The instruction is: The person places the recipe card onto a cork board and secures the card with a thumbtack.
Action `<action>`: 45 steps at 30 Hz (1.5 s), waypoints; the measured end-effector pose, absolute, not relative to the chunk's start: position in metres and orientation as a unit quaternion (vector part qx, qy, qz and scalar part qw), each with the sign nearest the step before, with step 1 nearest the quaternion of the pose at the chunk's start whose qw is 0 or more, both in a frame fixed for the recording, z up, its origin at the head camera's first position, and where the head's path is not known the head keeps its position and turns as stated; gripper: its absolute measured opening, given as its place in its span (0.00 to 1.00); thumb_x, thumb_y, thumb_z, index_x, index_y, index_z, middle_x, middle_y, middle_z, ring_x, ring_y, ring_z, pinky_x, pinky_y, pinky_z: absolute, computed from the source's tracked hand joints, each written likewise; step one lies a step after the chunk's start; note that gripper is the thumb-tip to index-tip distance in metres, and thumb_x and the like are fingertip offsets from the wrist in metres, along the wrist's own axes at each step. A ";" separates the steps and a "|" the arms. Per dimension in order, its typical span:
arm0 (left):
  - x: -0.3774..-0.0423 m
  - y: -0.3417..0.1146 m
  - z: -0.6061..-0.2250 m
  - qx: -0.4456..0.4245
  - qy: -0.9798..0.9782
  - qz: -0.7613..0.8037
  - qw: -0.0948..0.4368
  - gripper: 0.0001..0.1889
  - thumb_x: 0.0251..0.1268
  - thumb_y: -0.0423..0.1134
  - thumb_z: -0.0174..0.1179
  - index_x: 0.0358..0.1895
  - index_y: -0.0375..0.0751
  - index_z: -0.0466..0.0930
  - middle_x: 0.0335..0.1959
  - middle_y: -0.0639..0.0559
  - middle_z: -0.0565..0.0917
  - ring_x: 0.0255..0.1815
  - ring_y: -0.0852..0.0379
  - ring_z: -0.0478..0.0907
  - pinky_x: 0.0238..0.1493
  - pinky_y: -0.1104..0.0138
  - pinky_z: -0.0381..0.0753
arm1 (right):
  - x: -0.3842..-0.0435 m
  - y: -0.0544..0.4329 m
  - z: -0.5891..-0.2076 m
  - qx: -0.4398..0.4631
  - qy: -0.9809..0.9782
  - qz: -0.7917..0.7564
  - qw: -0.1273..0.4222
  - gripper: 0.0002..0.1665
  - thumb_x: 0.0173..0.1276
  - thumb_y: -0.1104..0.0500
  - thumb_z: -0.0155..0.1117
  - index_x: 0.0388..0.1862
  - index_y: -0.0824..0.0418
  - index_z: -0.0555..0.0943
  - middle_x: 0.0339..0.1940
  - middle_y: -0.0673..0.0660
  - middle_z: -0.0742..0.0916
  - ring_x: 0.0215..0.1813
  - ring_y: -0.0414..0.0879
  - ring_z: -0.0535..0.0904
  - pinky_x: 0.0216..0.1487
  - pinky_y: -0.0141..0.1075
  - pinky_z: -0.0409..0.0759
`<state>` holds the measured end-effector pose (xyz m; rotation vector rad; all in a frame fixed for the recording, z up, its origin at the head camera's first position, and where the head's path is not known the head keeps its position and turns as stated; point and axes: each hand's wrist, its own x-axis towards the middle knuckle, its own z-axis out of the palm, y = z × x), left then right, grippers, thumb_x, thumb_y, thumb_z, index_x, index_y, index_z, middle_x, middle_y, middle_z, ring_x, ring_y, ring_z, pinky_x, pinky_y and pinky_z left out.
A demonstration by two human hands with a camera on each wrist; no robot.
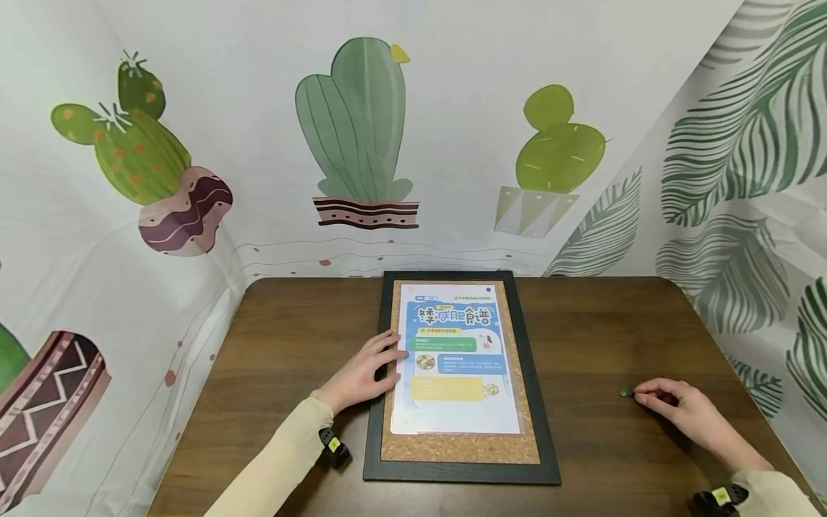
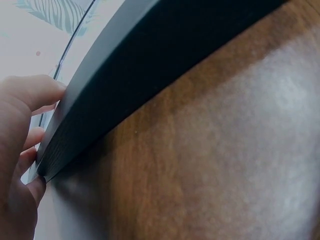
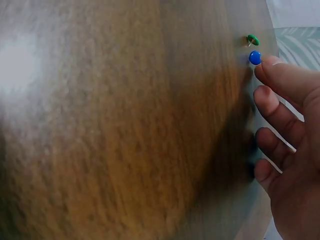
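Note:
A framed cork board (image 1: 460, 449) lies on the table, with a printed poster (image 1: 452, 416) on its cork. My left hand (image 1: 362, 375) rests over the board's left edge, fingers spread and relaxed, the tips at the poster's margin. In the left wrist view its fingers touch the side of the black frame (image 2: 115, 75). Off to the right, my right hand (image 1: 688, 413) pinches a blue thumbtack (image 3: 255, 57) between thumb and forefinger, close over the table. Just beyond the fingertips lies a green thumbtack (image 3: 253, 40), its metal point showing.
A purple tack head (image 1: 488, 289) shows at the poster's upper right corner, and a faint pink one (image 1: 410, 289) at its upper left. The brown wooden table (image 1: 601, 337) backs onto a wall cloth (image 1: 459, 143) printed with cacti and leaves.

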<state>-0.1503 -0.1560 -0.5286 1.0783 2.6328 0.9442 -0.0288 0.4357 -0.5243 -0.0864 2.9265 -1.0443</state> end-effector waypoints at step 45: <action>-0.151 -0.156 -0.531 0.348 0.879 0.315 0.081 0.23 0.76 0.44 0.61 0.69 0.43 0.79 0.80 0.42 0.65 0.84 0.42 0.52 0.76 0.42 0.64 | -0.040 0.429 -0.534 -0.035 0.953 -0.299 -0.037 0.06 0.70 0.62 0.72 0.35 0.51 0.87 0.28 0.38 0.83 0.32 0.32 0.68 0.32 0.30 0.65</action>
